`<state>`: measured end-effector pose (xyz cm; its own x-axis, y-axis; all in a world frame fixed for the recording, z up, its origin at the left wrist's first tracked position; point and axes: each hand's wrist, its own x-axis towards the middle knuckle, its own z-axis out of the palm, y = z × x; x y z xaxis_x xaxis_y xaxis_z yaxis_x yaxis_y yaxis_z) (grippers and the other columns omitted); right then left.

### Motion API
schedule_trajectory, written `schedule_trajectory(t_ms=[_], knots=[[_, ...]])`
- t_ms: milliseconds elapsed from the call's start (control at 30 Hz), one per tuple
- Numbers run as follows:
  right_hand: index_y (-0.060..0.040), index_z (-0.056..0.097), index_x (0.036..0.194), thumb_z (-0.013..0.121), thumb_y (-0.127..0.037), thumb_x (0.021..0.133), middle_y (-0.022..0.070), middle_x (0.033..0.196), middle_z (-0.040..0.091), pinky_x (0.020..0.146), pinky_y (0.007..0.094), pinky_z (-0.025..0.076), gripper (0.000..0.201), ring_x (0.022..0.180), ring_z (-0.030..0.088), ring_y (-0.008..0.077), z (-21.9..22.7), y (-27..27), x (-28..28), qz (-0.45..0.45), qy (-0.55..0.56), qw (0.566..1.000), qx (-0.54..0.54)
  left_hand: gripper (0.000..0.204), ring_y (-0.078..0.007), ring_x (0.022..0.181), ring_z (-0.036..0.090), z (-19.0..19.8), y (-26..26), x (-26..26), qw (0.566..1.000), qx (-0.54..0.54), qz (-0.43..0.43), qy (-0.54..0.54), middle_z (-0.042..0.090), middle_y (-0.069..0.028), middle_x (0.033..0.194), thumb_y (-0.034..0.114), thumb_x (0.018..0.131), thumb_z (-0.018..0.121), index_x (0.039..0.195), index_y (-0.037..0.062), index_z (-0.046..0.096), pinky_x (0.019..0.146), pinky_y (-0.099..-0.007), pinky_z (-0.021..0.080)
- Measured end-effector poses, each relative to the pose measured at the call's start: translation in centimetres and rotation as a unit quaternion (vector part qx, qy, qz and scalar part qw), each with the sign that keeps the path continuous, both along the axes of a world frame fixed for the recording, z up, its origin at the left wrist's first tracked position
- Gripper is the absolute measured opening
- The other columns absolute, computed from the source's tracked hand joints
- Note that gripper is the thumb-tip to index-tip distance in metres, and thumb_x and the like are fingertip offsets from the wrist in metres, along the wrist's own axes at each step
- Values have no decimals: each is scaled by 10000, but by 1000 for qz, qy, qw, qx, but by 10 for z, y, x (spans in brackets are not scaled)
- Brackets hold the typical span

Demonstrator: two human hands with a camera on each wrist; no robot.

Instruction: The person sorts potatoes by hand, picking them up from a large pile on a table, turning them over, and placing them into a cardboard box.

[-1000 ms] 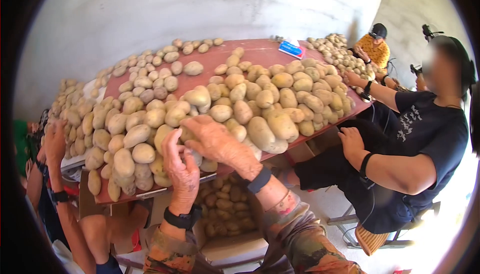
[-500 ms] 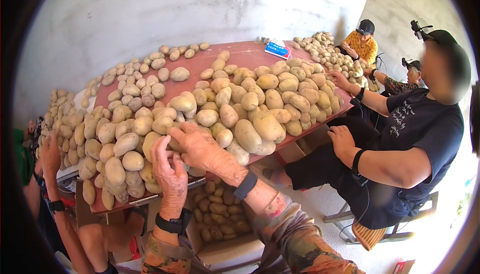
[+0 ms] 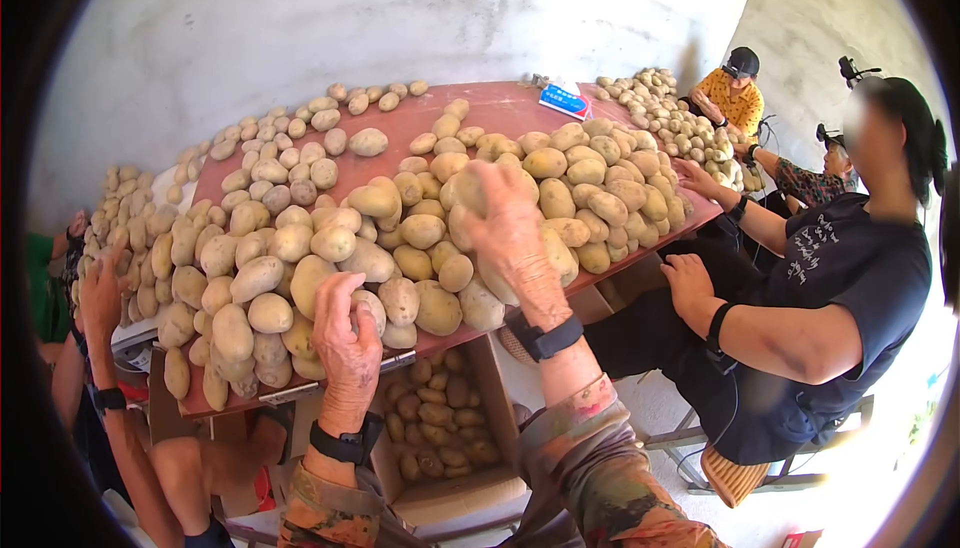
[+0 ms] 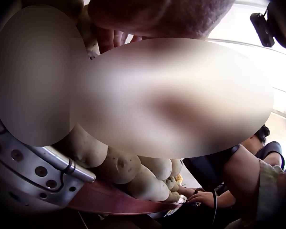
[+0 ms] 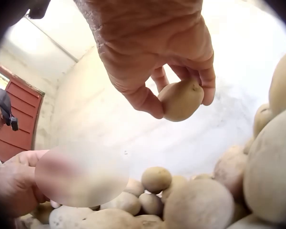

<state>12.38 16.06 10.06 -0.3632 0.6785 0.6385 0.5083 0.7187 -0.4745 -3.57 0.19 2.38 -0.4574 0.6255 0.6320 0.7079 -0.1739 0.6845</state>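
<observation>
My right hand [image 3: 508, 238] is raised over the middle of a heap of potatoes [image 3: 320, 243]. In the right wrist view its thumb and fingers pinch a small roundish potato [image 5: 181, 100], held above the other potatoes. My left hand [image 3: 348, 353] stays at the table's front edge, fingers loosely bent beside the nearest potatoes, with a gap between thumb and fingers. A blurred patch hides part of the left hand [image 5: 16, 183] in the right wrist view. Much of the left wrist view is blurred too, with potatoes [image 4: 119, 164] showing below.
Potatoes cover much of the red table [image 3: 490, 103]. Below its edge stands a cardboard box [image 3: 505, 398] holding potatoes. A blue tissue box [image 3: 565, 101] sits at the back. A person in black [image 3: 850, 258] sits at right; another person's arm [image 3: 115, 378] reaches in at left.
My right hand has moved away from my left hand, up and to the right across the heap, and now holds a potato. The left hand has stayed almost in place.
</observation>
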Motion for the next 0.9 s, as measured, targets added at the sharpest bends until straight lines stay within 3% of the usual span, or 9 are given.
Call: schedule_trajectory(t_ms=[133, 233, 333, 433, 500, 567, 633, 733, 900], knots=[[-53, 559, 1237, 590, 14, 799, 234, 1217, 557, 970, 475, 465, 444, 1133, 538, 415, -15, 35, 21, -139, -16, 983, 120, 333, -357, 1035, 612, 4, 0, 3, 1000, 6, -3, -5, 602, -184, 1131, -81, 805, 523, 1110, 12, 618, 852, -402, 523], [-30, 579, 1217, 547, 8, 839, 243, 1205, 567, 965, 479, 459, 381, 1133, 531, 418, -40, 46, 38, -198, -113, 961, 155, 320, -358, 1000, 625, 6, 0, 4, 1000, 4, 8, 7, 610, -178, 1113, -77, 805, 533, 1095, 20, 627, 856, -399, 520], [-12, 592, 1104, 619, -16, 769, 240, 1097, 574, 918, 509, 469, 335, 1081, 543, 428, -43, 45, 43, -150, -150, 975, 62, 321, -363, 990, 630, 4, 1, 4, 1000, 6, 10, 9, 614, -173, 1107, -72, 805, 538, 1095, 29, 630, 863, -403, 519], [-6, 584, 1174, 580, -45, 853, 241, 1152, 586, 950, 503, 456, 323, 1126, 538, 429, -26, 38, 41, -151, -123, 980, -42, 330, -362, 998, 629, 3, 1, 4, 1000, 6, 11, 10, 611, -175, 1113, -76, 805, 529, 1103, 27, 626, 867, -406, 520], [0, 584, 1202, 569, -41, 871, 245, 1160, 589, 944, 497, 460, 333, 1121, 541, 430, -24, 36, 40, -157, -104, 982, -11, 343, -363, 1006, 626, 3, 0, 4, 1000, 4, 8, 12, 605, -181, 1124, -80, 805, 520, 1119, 20, 616, 867, -406, 522], [14, 585, 1168, 593, -22, 833, 255, 1109, 587, 902, 494, 477, 337, 1066, 554, 434, -32, 41, 36, -166, -90, 974, 122, 377, -259, 882, 620, 0, 1, 1, 999, 20, 21, 28, 599, -151, 1158, -84, 809, 523, 1159, 28, 610, 759, -329, 518], [6, 586, 1192, 602, -28, 847, 245, 1129, 597, 903, 490, 479, 347, 1068, 562, 428, -16, 28, 27, -83, -38, 991, 101, 396, -201, 836, 621, -6, 3, -4, 997, 43, 30, 57, 580, -141, 1211, -86, 832, 500, 1203, 16, 591, 712, -285, 526], [-18, 606, 1190, 644, -73, 859, 213, 1133, 629, 895, 465, 494, 338, 1057, 600, 398, 17, -2, 8, 36, -4, 999, 6, 385, -188, 848, 617, -6, 4, -3, 991, 121, 8, -50, 564, -129, 1240, -93, 855, 463, 1207, 2, 587, 713, -276, 533], [-22, 603, 1215, 663, -135, 865, 219, 1119, 648, 898, 443, 502, 373, 1041, 624, 395, -3, -29, -32, 168, -29, 984, -43, 394, -140, 793, 622, 2, -2, 0, 987, 127, -3, -103, 555, -112, 1239, -103, 862, 443, 1220, -8, 576, 687, -259, 521]])
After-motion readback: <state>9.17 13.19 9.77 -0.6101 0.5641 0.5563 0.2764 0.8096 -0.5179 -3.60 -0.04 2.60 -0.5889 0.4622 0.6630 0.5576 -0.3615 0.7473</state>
